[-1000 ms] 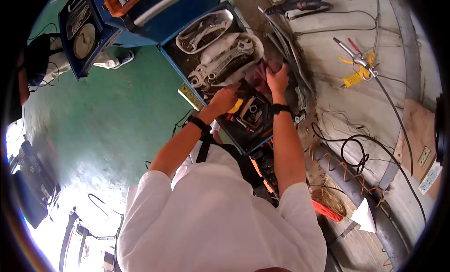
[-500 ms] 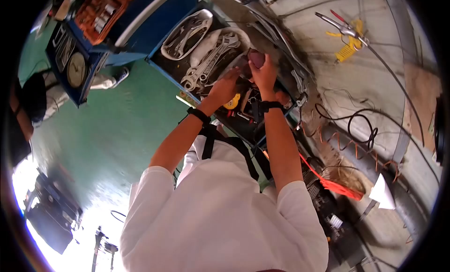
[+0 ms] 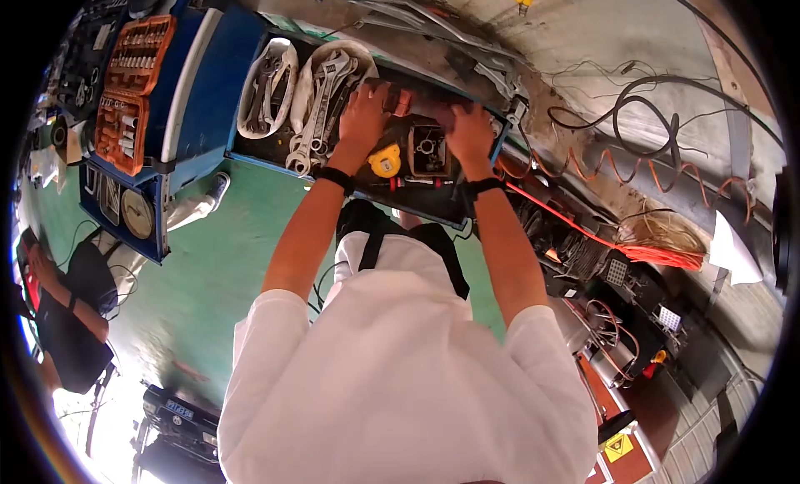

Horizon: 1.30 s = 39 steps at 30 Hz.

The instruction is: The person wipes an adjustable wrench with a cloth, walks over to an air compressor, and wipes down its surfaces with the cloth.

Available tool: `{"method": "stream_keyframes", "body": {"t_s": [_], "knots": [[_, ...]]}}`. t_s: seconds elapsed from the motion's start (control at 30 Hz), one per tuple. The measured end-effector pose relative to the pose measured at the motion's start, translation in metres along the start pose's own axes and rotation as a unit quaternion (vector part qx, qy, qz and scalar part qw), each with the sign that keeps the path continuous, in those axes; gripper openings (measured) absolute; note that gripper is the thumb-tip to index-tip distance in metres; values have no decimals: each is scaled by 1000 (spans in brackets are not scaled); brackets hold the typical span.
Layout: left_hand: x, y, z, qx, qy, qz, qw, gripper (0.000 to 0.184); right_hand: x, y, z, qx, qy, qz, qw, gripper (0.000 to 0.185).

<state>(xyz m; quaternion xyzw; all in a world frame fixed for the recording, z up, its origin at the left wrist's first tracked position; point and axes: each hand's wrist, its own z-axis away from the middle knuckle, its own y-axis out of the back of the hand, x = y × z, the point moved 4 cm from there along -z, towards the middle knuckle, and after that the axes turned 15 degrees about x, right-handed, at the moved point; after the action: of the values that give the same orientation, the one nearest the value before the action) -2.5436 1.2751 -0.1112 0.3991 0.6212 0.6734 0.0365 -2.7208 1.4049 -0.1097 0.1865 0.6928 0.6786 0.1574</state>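
An open blue drawer (image 3: pixel 275 164) holds two white trays of wrenches, a yellow tape measure (image 3: pixel 385 160) and a square metal part (image 3: pixel 429 149). My left hand (image 3: pixel 364 117) is over the drawer, beside the adjustable wrench (image 3: pixel 335 67) and next to a red object (image 3: pixel 400 102); its grip is unclear. My right hand (image 3: pixel 470 135) is at the drawer's right end, near a dark reddish cloth (image 3: pixel 444 115) blurred at its fingertips. Whether those fingers hold the cloth cannot be made out. Red-handled tools (image 3: pixel 412 183) lie along the drawer's near side.
An orange socket case (image 3: pixel 121 130) lies on the blue cabinet (image 3: pixel 200 96) at left. Another person (image 3: pixel 75 300) is at far left. Coiled hoses (image 3: pixel 633 117) and an orange cord (image 3: pixel 658 255) run at right. A black machine (image 3: pixel 179 430) stands lower left.
The view has turned, and the drawer now runs more crosswise. My hands have moved apart, the right one toward the drawer's right end. The dark cloth is no longer bunched between them.
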Motion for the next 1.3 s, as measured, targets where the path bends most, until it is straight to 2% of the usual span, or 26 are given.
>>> {"method": "stream_keyframes", "body": {"t_s": [0.07,0.13,0.2,0.27,0.33,0.4,0.47,0.53,0.6,0.73,0.8,0.83,0.9,0.93,1.0,1.13,1.2,1.23,1.27,1.3], "knots": [[1,2,-1,-9,4,7,1000,64,28,0,10,-40,-154,-84,984,51],[-1,0,0,-4,-15,-5,1000,66,27,-12,14,-45,-200,-82,975,52],[1,-6,-1,1,-37,-6,999,67,-7,-14,2,-18,-102,-47,994,45],[-2,-8,1,-20,-15,-9,1000,68,-48,-8,-6,-62,-164,-167,970,44],[2,-4,1,-34,-19,-15,999,67,-53,-13,-4,-29,-172,-185,967,41],[7,1,-3,-6,-47,-37,998,65,-37,-12,-4,7,-171,-200,965,39],[4,-7,-2,16,-70,-42,997,64,0,-5,-3,-3,-81,-58,995,35],[0,-9,-3,-5,-56,-37,998,64,44,-5,8,-30,-141,-115,983,33],[5,-5,-4,-16,-39,-42,998,63,75,-14,21,9,-134,-87,987,38],[4,-3,-5,-23,-26,-34,999,64,67,-12,24,-21,-149,-73,986,41],[4,-6,-4,-19,-35,-31,999,63,34,-14,26,68,-73,-147,984,45],[4,-7,-5,-16,-31,-40,999,63,23,-15,27,70,-75,-144,984,45],[2,-7,-6,-15,-40,-30,999,63,-2,-23,35,5,28,-186,982,43],[3,-6,-7,-14,-46,-23,999,63,5,-32,48,6,25,-184,983,43],[4,-6,-9,-13,-40,-30,999,63,41,-41,65,15,-51,-184,982,43],[2,-3,-5,-5,-36,-16,999,65,81,-3,77,19,-61,-146,987,46],[-7,1,-10,-5,-35,-9,999,65,89,6,72,104,-151,-234,955,61],[-14,-1,-13,-29,-21,22,999,64,86,6,70,82,-214,-261,938,69],[-22,-2,-16,-54,-10,54,997,64,77,6,61,83,-208,-264,938,69],[-25,7,-16,-76,-4,119,990,63,64,13,53,45,-268,-281,920,71]]}}
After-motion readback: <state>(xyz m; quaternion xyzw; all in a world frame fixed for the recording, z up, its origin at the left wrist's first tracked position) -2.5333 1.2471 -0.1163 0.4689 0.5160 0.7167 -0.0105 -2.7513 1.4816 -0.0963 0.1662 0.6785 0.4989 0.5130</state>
